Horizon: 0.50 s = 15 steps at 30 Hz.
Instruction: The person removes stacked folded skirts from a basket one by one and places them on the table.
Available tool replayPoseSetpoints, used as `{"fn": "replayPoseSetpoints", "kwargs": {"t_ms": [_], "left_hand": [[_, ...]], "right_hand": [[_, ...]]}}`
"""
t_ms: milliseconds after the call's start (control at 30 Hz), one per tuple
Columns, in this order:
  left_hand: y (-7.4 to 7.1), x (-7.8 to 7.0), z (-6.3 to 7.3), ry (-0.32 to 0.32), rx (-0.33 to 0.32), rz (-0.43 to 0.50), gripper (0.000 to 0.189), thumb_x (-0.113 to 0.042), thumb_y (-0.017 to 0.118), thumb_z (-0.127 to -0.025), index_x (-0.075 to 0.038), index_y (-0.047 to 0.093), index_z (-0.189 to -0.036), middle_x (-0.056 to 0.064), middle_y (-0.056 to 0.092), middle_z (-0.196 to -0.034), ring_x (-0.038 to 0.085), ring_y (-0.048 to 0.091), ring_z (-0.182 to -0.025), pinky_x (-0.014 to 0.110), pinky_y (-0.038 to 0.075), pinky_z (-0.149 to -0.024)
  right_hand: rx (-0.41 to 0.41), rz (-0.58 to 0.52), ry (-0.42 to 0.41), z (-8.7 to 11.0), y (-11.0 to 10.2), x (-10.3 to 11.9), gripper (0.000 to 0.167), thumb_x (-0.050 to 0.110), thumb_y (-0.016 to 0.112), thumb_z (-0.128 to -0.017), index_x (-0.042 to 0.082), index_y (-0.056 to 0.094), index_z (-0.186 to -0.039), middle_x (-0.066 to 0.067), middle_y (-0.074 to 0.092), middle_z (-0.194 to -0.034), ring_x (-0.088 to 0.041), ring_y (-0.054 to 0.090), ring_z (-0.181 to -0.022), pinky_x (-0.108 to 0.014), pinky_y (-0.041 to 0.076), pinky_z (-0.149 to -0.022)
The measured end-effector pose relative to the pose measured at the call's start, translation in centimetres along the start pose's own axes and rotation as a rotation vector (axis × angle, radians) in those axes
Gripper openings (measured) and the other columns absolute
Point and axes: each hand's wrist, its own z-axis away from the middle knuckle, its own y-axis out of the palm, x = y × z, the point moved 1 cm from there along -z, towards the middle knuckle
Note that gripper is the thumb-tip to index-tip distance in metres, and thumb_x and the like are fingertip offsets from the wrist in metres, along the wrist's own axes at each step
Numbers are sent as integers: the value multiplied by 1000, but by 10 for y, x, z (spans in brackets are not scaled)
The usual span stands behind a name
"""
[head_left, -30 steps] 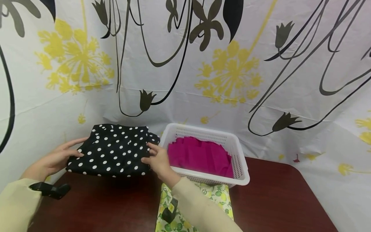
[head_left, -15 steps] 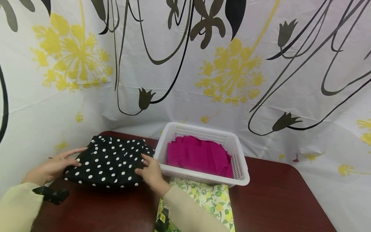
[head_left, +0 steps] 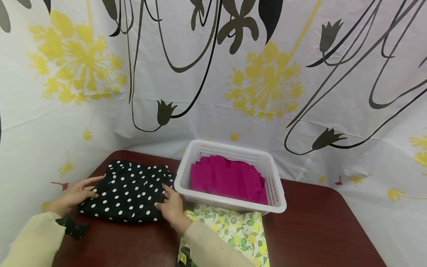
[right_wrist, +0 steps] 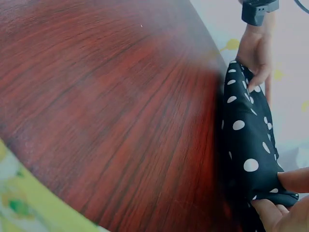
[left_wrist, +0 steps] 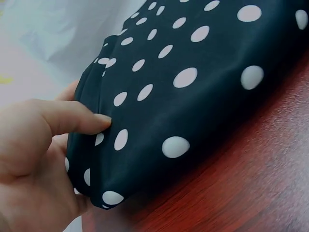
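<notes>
A folded black cloth with white polka dots [head_left: 128,193] lies at the left of the table in the head view. My left hand [head_left: 75,195] pinches its left edge, thumb on top and fingers underneath, as the left wrist view shows with the dotted cloth [left_wrist: 159,96] close up. At the opposite edge my right hand [head_left: 172,208] pinches the cloth between thumb and fingers. In the right wrist view the cloth [right_wrist: 246,145] is seen end-on, low over the tabletop, with both hands at its ends.
A white plastic basket [head_left: 230,204] holding folded magenta cloth [head_left: 228,180] stands right of the dotted cloth. Lemon-print cloth [head_left: 241,231] lies in front of the basket, partly under my right forearm. The dark red table [head_left: 317,222] meets a patterned white curtain [head_left: 200,89] behind.
Both hands have lowered the dotted cloth onto the left of the table and drawn it slightly nearer. The basket and the lemon-print cloth have stayed in place.
</notes>
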Motion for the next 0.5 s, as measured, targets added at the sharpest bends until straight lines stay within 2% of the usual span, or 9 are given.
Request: {"fn": "replayPoseSetpoints", "kwargs": {"t_ms": [100, 233, 300, 400, 500], "left_hand": [[4, 0, -3, -1, -19, -23, 61, 6, 57, -79, -16, 45, -135, 32, 52, -117, 7, 59, -84, 32, 50, -68], [8, -2, -4, -48, -54, -109, 66, 8, 56, -79, 7, 29, -138, 34, 53, -113, 18, 61, -88, 34, 50, -69], [9, -5, -5, -70, -76, -181, 67, 7, 57, -78, 11, 25, -137, 38, 50, -115, 31, 59, -94, 39, 49, -72], [11, -8, -7, -93, -93, -285, 67, 5, 59, -78, 12, 25, -135, 44, 39, -120, 48, 47, -104, 50, 45, -79], [11, -10, -8, -114, -108, -354, 66, 2, 61, -77, 14, 27, -133, 46, 33, -120, 54, 40, -105, 54, 41, -81]], "right_hand": [[-6, -19, 37, -1, -1, -3, 62, -11, 68, -72, -2, 48, -130, -23, 54, -122, -34, 55, -107, -37, 47, -84], [-22, -46, 87, -3, -1, -8, 62, -12, 68, -70, -5, 48, -128, -24, 54, -119, -34, 54, -108, -37, 47, -85], [-28, -74, 107, -4, -1, -10, 63, -14, 67, -68, -6, 48, -128, -24, 54, -118, -34, 53, -108, -37, 49, -82], [-23, -128, 133, -4, -1, -13, 66, -18, 65, -66, -7, 46, -128, -26, 53, -117, -33, 53, -105, -37, 52, -74], [-3, -179, 159, -3, -2, -15, 70, -20, 64, -65, -7, 43, -131, -23, 54, -114, -28, 57, -96, -37, 53, -64]]}}
